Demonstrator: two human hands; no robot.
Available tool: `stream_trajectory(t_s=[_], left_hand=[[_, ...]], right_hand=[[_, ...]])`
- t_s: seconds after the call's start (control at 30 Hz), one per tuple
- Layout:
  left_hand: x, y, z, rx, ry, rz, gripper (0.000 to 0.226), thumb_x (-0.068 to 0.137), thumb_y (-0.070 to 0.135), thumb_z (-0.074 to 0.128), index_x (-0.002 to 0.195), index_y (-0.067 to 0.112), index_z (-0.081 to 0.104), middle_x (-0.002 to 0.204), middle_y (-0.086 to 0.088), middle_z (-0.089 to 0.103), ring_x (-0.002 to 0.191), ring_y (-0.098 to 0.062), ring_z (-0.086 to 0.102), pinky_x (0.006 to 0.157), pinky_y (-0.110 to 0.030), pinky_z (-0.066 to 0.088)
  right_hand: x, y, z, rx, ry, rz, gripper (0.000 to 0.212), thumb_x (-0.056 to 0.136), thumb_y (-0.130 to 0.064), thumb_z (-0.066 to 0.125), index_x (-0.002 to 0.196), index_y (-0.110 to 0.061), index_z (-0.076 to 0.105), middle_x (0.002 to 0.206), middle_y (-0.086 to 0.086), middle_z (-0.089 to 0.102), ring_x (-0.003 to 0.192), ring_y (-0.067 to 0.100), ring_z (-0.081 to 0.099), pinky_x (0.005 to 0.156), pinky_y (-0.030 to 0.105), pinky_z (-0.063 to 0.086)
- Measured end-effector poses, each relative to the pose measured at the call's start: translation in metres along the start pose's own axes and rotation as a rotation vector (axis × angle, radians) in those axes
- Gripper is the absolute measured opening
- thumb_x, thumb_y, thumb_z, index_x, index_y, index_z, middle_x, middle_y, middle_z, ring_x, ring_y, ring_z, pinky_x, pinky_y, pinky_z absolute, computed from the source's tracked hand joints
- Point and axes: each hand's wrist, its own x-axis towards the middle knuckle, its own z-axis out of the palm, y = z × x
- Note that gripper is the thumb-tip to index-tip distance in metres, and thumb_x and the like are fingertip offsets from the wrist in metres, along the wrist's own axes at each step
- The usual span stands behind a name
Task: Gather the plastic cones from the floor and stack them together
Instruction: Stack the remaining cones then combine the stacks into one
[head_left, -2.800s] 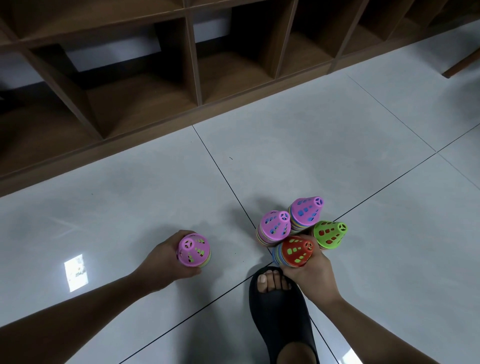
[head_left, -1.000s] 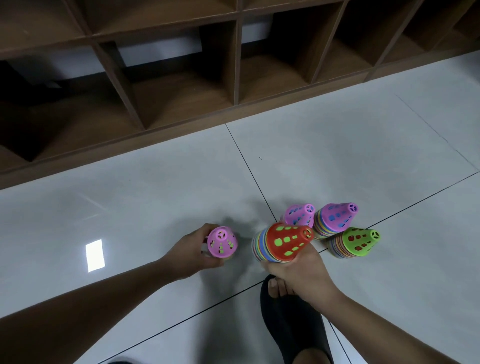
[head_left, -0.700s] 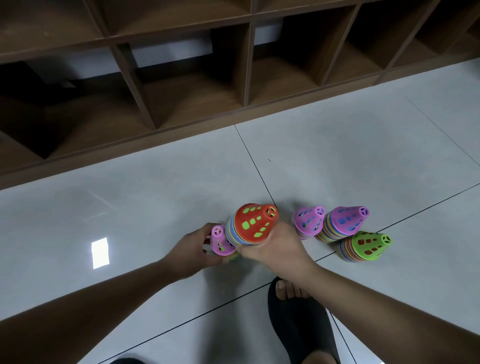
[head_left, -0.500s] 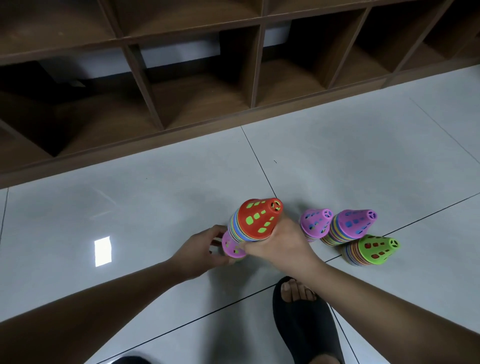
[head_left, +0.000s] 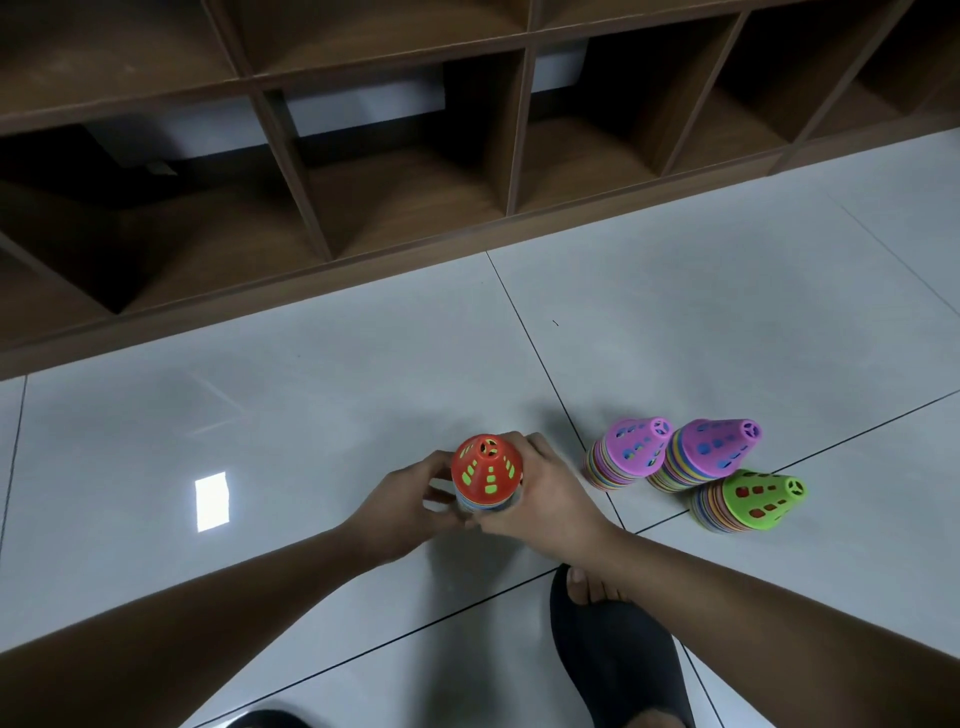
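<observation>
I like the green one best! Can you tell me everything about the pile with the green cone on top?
The green-topped stack is a pile of nested plastic cones with a bright green cone outermost. Red shows through the small square holes in its sides, and its flat tip has a round spoked opening. Below it, the rims of many other cones show as thin coloured stripes. It stands on the pale tile floor, appearing to lean right in this wide view. It sits beside a purple-topped stack; contact is unclear. No hand touches it.

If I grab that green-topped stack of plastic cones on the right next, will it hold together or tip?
The green-topped stack of plastic cones stands free on the grey tiled floor on a wide base, so a nudge probably slides it rather than tips it. The perforated plastic suggests it is light. The nested layers may separate unless gripped low at the rims.
</observation>
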Motion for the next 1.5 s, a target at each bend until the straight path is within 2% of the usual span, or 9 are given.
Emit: stream_trajectory(t_s=[0.3, 0.57, 0.7, 0.9, 1.0, 1.17, 1.27, 1.4, 1.5], left_hand=[[0.013, 0.003, -0.014, -0.025, 0.093, 0.03, 0.057, 0.084, 0.019, 0.09, 0.131, 0.037, 0.063, 0.123, 0.017, 0.073, 0.109, 0.005, 0.07, 0.087, -0.013, 0.056], [0.037, 0.012, -0.038, 0.091, 0.131, 0.043, 0.054, 0.086, 0.032, 0.089, 0.133, 0.037, 0.063, 0.118, 0.019, 0.073, 0.105, 0.008, 0.069, 0.086, -0.012, 0.056], [0.025, -0.001, -0.023, 0.203, 0.115, -0.091, 0.065, 0.084, 0.046, 0.088, 0.137, 0.031, 0.054, 0.12, 0.01, 0.069, 0.101, -0.006, 0.071, 0.086, -0.023, 0.057], [-0.011, 0.019, 0.001, 0.49, -0.121, -0.056, 0.043, 0.089, 0.055, 0.077, 0.121, 0.034, 0.057, 0.114, 0.016, 0.069, 0.099, -0.001, 0.067, 0.088, -0.024, 0.056], [-0.014, 0.058, 0.01, 0.509, -0.167, 0.039, 0.04, 0.094, 0.051, 0.074, 0.127, 0.036, 0.057, 0.118, 0.021, 0.066, 0.107, 0.002, 0.064, 0.088, -0.016, 0.054], [-0.003, 0.119, 0.027, 0.507, -0.212, 0.19, 0.036, 0.096, 0.044, 0.073, 0.126, 0.034, 0.057, 0.119, 0.018, 0.065, 0.111, 0.005, 0.062, 0.091, -0.023, 0.056], [0.015, 0.15, 0.037, 0.476, -0.144, 0.248, 0.035, 0.095, 0.039, 0.076, 0.125, 0.033, 0.059, 0.116, 0.018, 0.067, 0.106, 0.005, 0.064, 0.086, -0.024, 0.057], [0.038, 0.178, 0.056, 0.445, -0.047, 0.365, 0.044, 0.093, 0.036, 0.076, 0.132, 0.033, 0.055, 0.125, 0.018, 0.062, 0.109, 0.002, 0.062, 0.084, -0.013, 0.048], [0.054, 0.192, 0.076, 0.501, -0.062, 0.419, 0.055, 0.094, 0.035, 0.076, 0.141, 0.036, 0.048, 0.136, 0.016, 0.055, 0.118, -0.005, 0.057, 0.098, -0.026, 0.048]], right_hand=[[0.021, 0.0, 0.009, 0.17, 0.039, 0.048, 0.076, 0.064, -0.04, 0.091, 0.132, -0.042, 0.056, 0.119, -0.013, 0.069, 0.112, 0.007, 0.068, 0.094, 0.038, 0.059], [0.064, -0.001, 0.003, 0.175, -0.017, 0.025, 0.082, 0.068, -0.039, 0.095, 0.138, -0.04, 0.051, 0.123, -0.016, 0.069, 0.114, 0.004, 0.066, 0.098, 0.037, 0.058], [0.046, 0.014, 0.0, 0.145, -0.02, 0.062, 0.086, 0.075, -0.041, 0.092, 0.146, -0.031, 0.046, 0.132, -0.008, 0.061, 0.118, 0.007, 0.06, 0.098, 0.03, 0.055], [-0.01, 0.061, -0.016, 0.16, 0.115, 0.115, 0.038, 0.09, -0.024, 0.078, 0.124, -0.029, 0.062, 0.124, -0.004, 0.061, 0.115, 0.006, 0.062, 0.093, 0.032, 0.058], [-0.038, 0.081, -0.028, 0.162, 0.163, 0.153, 0.028, 0.092, -0.022, 0.074, 0.113, -0.038, 0.064, 0.117, -0.009, 0.067, 0.11, 0.004, 0.065, 0.09, 0.033, 0.059], [-0.068, 0.11, -0.036, 0.09, 0.28, 0.252, 0.011, 0.089, -0.015, 0.073, 0.097, -0.024, 0.072, 0.094, -0.011, 0.074, 0.09, 0.008, 0.07, 0.082, 0.032, 0.059], [-0.071, 0.134, -0.04, 0.057, 0.37, 0.346, 0.015, 0.082, -0.014, 0.072, 0.091, -0.025, 0.066, 0.086, -0.009, 0.072, 0.083, 0.012, 0.068, 0.079, 0.041, 0.058], [-0.059, 0.156, -0.04, 0.087, 0.458, 0.341, 0.041, 0.077, -0.011, 0.077, 0.11, -0.025, 0.057, 0.1, -0.009, 0.07, 0.088, 0.014, 0.067, 0.08, 0.039, 0.057], [-0.045, 0.162, -0.034, 0.13, 0.434, 0.342, 0.054, 0.075, -0.013, 0.081, 0.121, -0.024, 0.054, 0.108, -0.006, 0.066, 0.088, 0.009, 0.071, 0.079, 0.036, 0.06]])
